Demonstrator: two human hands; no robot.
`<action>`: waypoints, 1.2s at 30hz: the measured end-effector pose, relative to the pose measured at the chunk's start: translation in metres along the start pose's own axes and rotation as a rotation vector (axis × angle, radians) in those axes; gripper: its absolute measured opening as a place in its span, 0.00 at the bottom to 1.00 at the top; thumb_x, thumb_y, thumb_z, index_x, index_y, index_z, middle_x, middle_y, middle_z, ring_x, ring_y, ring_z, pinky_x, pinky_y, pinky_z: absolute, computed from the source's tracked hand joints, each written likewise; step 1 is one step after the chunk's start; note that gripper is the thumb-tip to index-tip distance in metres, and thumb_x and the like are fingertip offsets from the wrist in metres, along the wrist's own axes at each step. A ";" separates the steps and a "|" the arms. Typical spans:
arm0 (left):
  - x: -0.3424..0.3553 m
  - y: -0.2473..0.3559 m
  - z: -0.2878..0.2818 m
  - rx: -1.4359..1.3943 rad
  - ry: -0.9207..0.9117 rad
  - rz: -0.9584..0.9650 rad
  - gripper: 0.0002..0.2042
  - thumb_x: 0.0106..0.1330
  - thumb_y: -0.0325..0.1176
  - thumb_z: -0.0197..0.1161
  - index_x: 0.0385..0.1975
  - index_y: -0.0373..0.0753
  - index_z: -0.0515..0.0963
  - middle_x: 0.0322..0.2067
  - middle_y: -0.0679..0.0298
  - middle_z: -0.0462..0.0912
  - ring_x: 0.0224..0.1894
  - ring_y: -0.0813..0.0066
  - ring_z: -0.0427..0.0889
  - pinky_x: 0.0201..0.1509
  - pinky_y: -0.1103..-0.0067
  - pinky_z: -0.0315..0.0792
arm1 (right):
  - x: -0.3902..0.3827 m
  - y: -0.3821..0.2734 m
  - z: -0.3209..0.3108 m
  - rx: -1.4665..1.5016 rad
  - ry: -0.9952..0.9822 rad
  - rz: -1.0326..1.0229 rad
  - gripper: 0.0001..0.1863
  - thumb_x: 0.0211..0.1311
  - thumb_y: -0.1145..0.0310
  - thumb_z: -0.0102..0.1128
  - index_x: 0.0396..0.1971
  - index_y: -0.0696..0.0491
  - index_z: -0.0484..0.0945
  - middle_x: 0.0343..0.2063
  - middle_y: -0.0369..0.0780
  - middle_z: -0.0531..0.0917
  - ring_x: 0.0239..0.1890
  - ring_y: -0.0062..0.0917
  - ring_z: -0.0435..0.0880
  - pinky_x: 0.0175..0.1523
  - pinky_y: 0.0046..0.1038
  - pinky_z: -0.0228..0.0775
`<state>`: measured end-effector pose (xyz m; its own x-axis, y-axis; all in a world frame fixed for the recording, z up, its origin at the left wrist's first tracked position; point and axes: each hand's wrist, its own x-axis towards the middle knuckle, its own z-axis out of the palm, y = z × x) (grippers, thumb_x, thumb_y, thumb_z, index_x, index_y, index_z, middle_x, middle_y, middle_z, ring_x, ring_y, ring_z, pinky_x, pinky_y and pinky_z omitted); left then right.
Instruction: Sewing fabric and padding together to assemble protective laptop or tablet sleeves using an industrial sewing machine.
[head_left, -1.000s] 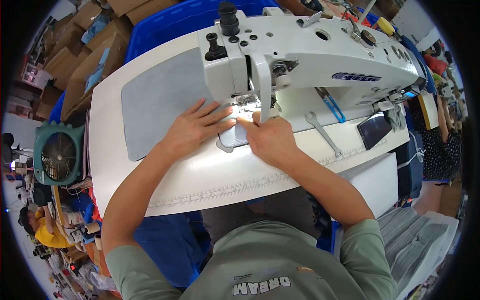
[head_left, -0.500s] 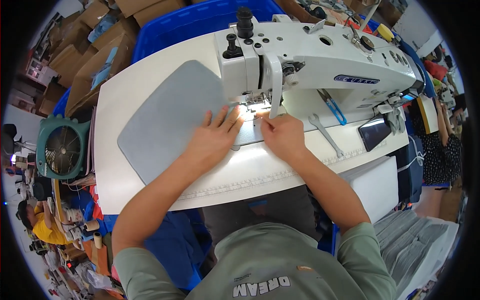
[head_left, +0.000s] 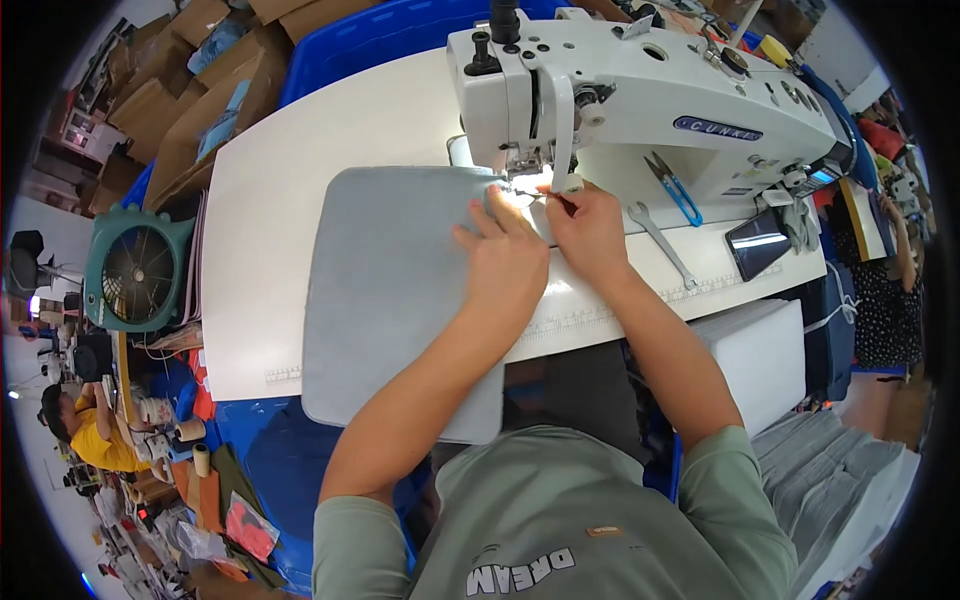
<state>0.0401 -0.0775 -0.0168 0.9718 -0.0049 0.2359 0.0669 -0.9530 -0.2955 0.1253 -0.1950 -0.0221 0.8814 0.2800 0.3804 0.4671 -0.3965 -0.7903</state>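
Note:
A grey rectangular fabric panel (head_left: 380, 290) with rounded corners lies at an angle under the lit needle area of a white sewing machine (head_left: 640, 100), hanging over the table's front edge. My left hand (head_left: 505, 260) rests on the panel with fingers spread, its fingertips close beside the presser foot (head_left: 525, 175). Just right of the needle, my right hand (head_left: 590, 225) is closed in a pinch; what is between its fingertips is too small and hidden to name.
Right of my hands lie a wrench (head_left: 660, 245), blue-handled snips (head_left: 678, 195) and a dark phone (head_left: 755, 245). A green fan (head_left: 138, 270), cardboard boxes (head_left: 175, 90) and a blue crate (head_left: 340, 45) surround the white table (head_left: 250, 230). Two other people work at far left and right.
The panel has swung round toward me, so its lower part now overhangs the front edge. My left hand moved right with it; my right hand moved slightly right, its index finger now curled.

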 end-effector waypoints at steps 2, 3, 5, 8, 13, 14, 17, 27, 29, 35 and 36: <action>0.000 0.009 0.005 -0.019 0.011 -0.052 0.25 0.65 0.29 0.60 0.61 0.23 0.77 0.68 0.35 0.71 0.63 0.35 0.79 0.56 0.42 0.79 | -0.003 -0.003 0.000 0.012 -0.026 0.042 0.10 0.60 0.70 0.62 0.36 0.56 0.89 0.29 0.46 0.84 0.28 0.43 0.83 0.35 0.40 0.74; -0.001 0.014 0.007 -0.034 0.026 -0.103 0.25 0.65 0.28 0.60 0.61 0.23 0.77 0.69 0.36 0.70 0.65 0.34 0.77 0.57 0.40 0.78 | -0.003 -0.004 -0.001 0.024 -0.046 0.082 0.11 0.60 0.69 0.62 0.36 0.56 0.89 0.29 0.46 0.85 0.28 0.43 0.83 0.35 0.40 0.74; -0.004 0.013 0.008 -0.068 0.001 -0.116 0.25 0.66 0.29 0.60 0.62 0.24 0.77 0.70 0.37 0.69 0.68 0.36 0.75 0.59 0.40 0.77 | -0.005 -0.005 0.001 0.019 -0.044 0.058 0.11 0.60 0.69 0.62 0.37 0.56 0.90 0.30 0.46 0.85 0.28 0.42 0.83 0.36 0.40 0.74; -0.015 0.000 0.004 -0.188 0.019 -0.107 0.24 0.69 0.32 0.60 0.63 0.27 0.76 0.71 0.40 0.69 0.71 0.41 0.71 0.63 0.45 0.75 | -0.004 -0.002 0.000 0.024 -0.029 0.029 0.12 0.60 0.69 0.61 0.38 0.55 0.90 0.31 0.47 0.86 0.29 0.42 0.83 0.37 0.40 0.75; -0.039 -0.012 -0.028 -0.500 -0.043 -0.179 0.20 0.75 0.38 0.57 0.60 0.32 0.77 0.70 0.46 0.72 0.68 0.49 0.75 0.68 0.58 0.74 | -0.001 0.006 -0.004 -0.068 -0.006 -0.025 0.11 0.60 0.68 0.62 0.37 0.54 0.90 0.33 0.47 0.87 0.36 0.43 0.87 0.44 0.41 0.79; -0.034 -0.018 -0.045 -0.490 -0.130 -0.179 0.18 0.75 0.38 0.56 0.58 0.33 0.78 0.68 0.48 0.74 0.66 0.49 0.77 0.67 0.59 0.74 | -0.002 0.007 -0.001 -0.056 -0.001 0.009 0.11 0.60 0.68 0.62 0.37 0.54 0.90 0.33 0.47 0.87 0.36 0.43 0.87 0.44 0.41 0.79; -0.025 -0.040 -0.044 -0.550 -0.175 -0.138 0.15 0.76 0.37 0.54 0.51 0.32 0.79 0.64 0.48 0.78 0.60 0.47 0.81 0.63 0.60 0.75 | -0.006 0.007 0.000 -0.052 0.027 -0.062 0.11 0.60 0.68 0.61 0.36 0.52 0.91 0.33 0.46 0.88 0.37 0.43 0.87 0.45 0.42 0.79; -0.006 -0.051 -0.040 -0.757 -0.118 0.116 0.11 0.75 0.32 0.55 0.41 0.29 0.80 0.58 0.47 0.81 0.52 0.43 0.81 0.61 0.64 0.74 | -0.090 -0.045 0.027 -0.446 -0.066 -0.429 0.16 0.62 0.69 0.56 0.44 0.62 0.84 0.49 0.47 0.83 0.59 0.39 0.76 0.65 0.42 0.63; -0.017 -0.057 -0.035 -0.752 -0.103 0.114 0.10 0.74 0.31 0.56 0.43 0.31 0.80 0.57 0.49 0.82 0.54 0.44 0.80 0.62 0.64 0.74 | -0.102 -0.056 0.012 -0.472 -0.063 -0.401 0.14 0.61 0.68 0.57 0.42 0.60 0.84 0.49 0.46 0.83 0.57 0.40 0.77 0.62 0.40 0.66; -0.032 -0.078 -0.025 -0.608 -0.003 0.205 0.14 0.73 0.32 0.61 0.55 0.38 0.80 0.58 0.56 0.81 0.60 0.51 0.78 0.64 0.64 0.73 | -0.181 -0.063 -0.026 -0.172 -0.434 -0.022 0.09 0.69 0.67 0.61 0.31 0.57 0.81 0.30 0.40 0.83 0.29 0.34 0.80 0.33 0.34 0.70; -0.032 -0.076 -0.024 -0.526 0.026 0.213 0.15 0.73 0.34 0.62 0.57 0.40 0.80 0.59 0.58 0.80 0.61 0.53 0.77 0.63 0.63 0.73 | -0.183 -0.063 -0.026 -0.059 -0.586 0.174 0.14 0.75 0.66 0.59 0.27 0.56 0.79 0.21 0.35 0.80 0.22 0.28 0.77 0.28 0.32 0.66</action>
<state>-0.0018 -0.0122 0.0200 0.9452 -0.2145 0.2463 -0.2580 -0.9528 0.1601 -0.0638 -0.2443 -0.0296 0.7675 0.6343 -0.0926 0.3373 -0.5224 -0.7831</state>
